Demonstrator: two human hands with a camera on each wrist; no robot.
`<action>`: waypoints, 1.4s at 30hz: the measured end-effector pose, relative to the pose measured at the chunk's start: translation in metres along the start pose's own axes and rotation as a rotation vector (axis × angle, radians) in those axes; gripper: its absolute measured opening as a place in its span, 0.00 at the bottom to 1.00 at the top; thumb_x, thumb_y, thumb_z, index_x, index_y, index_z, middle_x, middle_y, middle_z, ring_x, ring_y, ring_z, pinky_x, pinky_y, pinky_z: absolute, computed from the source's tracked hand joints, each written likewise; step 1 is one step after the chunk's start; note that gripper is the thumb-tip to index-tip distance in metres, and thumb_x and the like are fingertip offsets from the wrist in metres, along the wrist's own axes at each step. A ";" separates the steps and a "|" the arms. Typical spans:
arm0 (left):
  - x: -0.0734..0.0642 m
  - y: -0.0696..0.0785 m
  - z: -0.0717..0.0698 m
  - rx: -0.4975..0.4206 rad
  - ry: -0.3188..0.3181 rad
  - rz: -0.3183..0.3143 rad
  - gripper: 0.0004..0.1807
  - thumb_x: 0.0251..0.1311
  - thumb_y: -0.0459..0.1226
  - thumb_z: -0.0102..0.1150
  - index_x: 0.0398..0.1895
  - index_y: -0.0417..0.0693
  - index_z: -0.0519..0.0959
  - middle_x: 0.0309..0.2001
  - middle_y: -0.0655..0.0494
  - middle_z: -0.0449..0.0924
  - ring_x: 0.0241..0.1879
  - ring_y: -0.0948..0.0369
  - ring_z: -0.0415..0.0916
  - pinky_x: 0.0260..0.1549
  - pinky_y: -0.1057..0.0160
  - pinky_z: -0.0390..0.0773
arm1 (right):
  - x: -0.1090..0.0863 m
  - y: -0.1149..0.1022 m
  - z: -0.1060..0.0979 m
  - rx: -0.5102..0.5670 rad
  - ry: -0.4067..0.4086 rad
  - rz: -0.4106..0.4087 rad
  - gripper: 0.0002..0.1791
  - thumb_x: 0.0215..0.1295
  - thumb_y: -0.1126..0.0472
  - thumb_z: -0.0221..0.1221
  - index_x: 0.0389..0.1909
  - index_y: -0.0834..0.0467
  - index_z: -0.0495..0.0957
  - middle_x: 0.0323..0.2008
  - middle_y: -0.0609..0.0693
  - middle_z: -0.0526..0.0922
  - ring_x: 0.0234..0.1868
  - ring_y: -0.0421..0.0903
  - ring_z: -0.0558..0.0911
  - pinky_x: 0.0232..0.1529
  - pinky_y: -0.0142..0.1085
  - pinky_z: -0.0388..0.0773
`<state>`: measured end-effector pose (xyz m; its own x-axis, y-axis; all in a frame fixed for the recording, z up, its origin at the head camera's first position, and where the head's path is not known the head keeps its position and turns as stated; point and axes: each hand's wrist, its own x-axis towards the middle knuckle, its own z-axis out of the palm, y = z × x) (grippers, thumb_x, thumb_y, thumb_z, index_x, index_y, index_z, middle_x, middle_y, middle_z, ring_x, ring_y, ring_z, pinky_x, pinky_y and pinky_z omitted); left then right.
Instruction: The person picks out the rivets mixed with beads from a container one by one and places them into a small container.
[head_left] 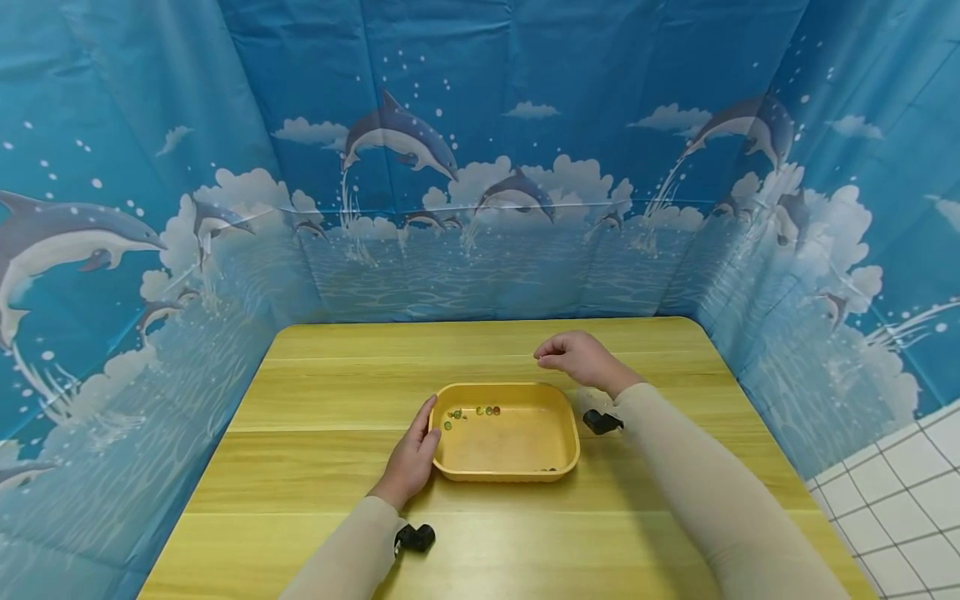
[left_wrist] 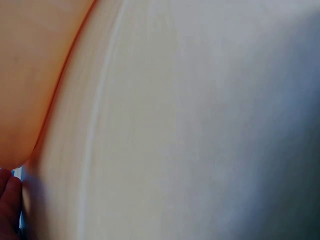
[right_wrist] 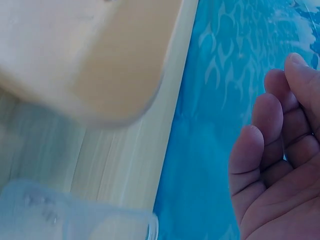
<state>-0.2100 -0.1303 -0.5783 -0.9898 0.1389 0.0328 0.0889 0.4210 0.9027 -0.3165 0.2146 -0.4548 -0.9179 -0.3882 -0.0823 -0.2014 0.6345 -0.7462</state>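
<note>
A yellow rectangular tray sits on the table with several small round green and red beads inside, most near its far left corner. My left hand holds the tray's left side, thumb at the rim and fingers along the outer wall. In the left wrist view only fingertips show beside the tray's wall. Beyond the tray's far right corner, my right hand hovers with fingers curled and thumb close to the index finger. Whether anything tiny lies between those fingertips is hidden in the right wrist view.
A clear plastic container stands right of the tray, partly under the right wrist, with small things in it. The wood-grain table meets a blue dolphin-print curtain at its back and sides.
</note>
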 end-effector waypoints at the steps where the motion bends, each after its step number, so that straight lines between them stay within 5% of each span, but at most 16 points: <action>1: 0.000 0.000 0.000 -0.002 -0.001 0.000 0.32 0.84 0.42 0.41 0.87 0.65 0.51 0.84 0.52 0.54 0.83 0.50 0.53 0.81 0.46 0.55 | -0.001 0.003 -0.002 -0.004 0.003 0.002 0.14 0.78 0.53 0.61 0.56 0.52 0.87 0.57 0.52 0.87 0.61 0.55 0.84 0.63 0.54 0.82; 23: 0.002 -0.005 0.001 -0.016 0.006 0.015 0.32 0.84 0.40 0.41 0.87 0.62 0.52 0.85 0.52 0.53 0.83 0.51 0.52 0.81 0.46 0.54 | -0.038 0.059 -0.046 -0.056 0.075 0.118 0.21 0.79 0.50 0.60 0.63 0.58 0.83 0.61 0.60 0.84 0.61 0.60 0.82 0.60 0.55 0.82; 42: 0.000 -0.002 0.002 -0.026 0.006 0.011 0.32 0.84 0.40 0.41 0.87 0.62 0.52 0.85 0.52 0.52 0.83 0.49 0.52 0.81 0.45 0.54 | -0.050 0.074 -0.053 -0.043 0.083 0.159 0.22 0.79 0.50 0.59 0.64 0.61 0.82 0.61 0.61 0.84 0.61 0.60 0.82 0.59 0.54 0.82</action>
<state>-0.2102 -0.1296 -0.5808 -0.9894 0.1381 0.0455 0.0973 0.3961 0.9131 -0.3034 0.3166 -0.4713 -0.9640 -0.2255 -0.1410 -0.0643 0.7121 -0.6992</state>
